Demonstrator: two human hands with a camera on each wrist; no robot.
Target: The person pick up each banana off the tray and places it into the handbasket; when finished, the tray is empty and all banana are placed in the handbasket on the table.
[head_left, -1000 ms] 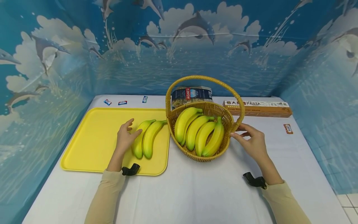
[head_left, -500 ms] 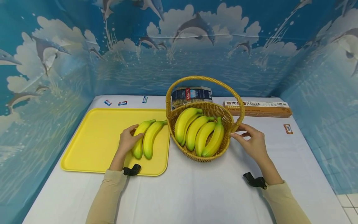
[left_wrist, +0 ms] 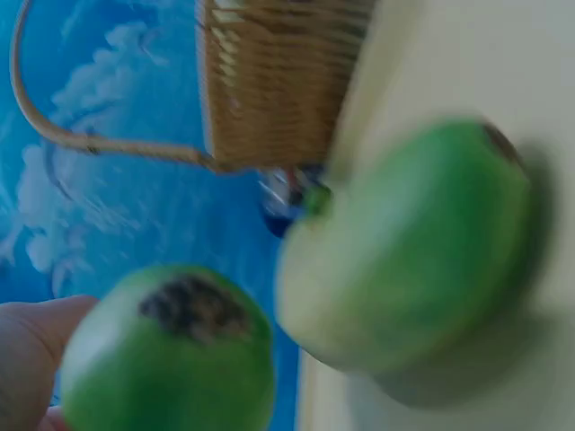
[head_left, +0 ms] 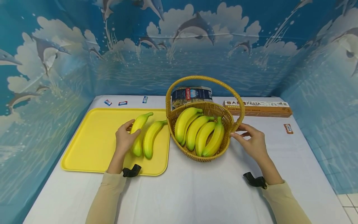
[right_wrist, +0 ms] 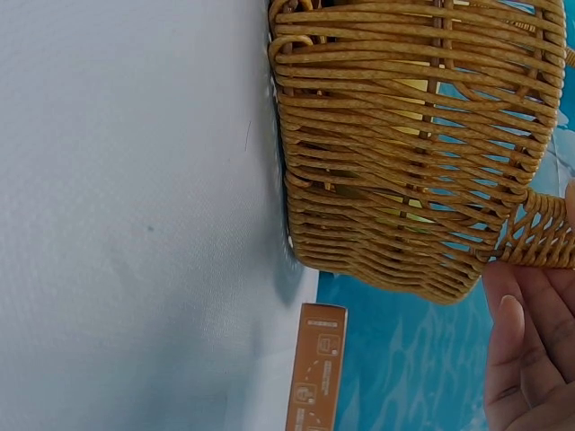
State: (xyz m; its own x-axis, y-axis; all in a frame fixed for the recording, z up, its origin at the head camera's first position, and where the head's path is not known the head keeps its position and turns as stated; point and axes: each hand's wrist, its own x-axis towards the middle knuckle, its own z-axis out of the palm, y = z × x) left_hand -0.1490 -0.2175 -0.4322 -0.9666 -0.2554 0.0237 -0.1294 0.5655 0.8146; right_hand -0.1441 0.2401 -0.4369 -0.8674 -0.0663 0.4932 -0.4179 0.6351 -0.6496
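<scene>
My left hand (head_left: 125,137) grips a yellow banana (head_left: 137,137) between thumb and fingers over the tray. In the left wrist view that banana's dark green-rimmed end (left_wrist: 171,350) stands apart from the other banana (left_wrist: 413,251), which lies on the yellow tray (head_left: 89,140). A wicker basket (head_left: 205,158) with a tall arched handle stands right of the tray, and several bananas (head_left: 195,130) lie in it. At the basket's right side my right hand (head_left: 253,141) pinches the foot of the handle (right_wrist: 539,233), thumb and fingers close against the rim.
Behind the basket sits a pasta bag (head_left: 191,95). A long brown pasta box (head_left: 260,109) lies at the back right, with a small orange wrapped sweet (head_left: 288,128) near it. Several small sweets (head_left: 122,103) lie behind the tray. A dolphin-print curtain (head_left: 134,71) encloses the table.
My left hand has closed on the left banana and shifted it left and slightly back, widening the gap to the other banana. The right hand and the basket have stayed in place.
</scene>
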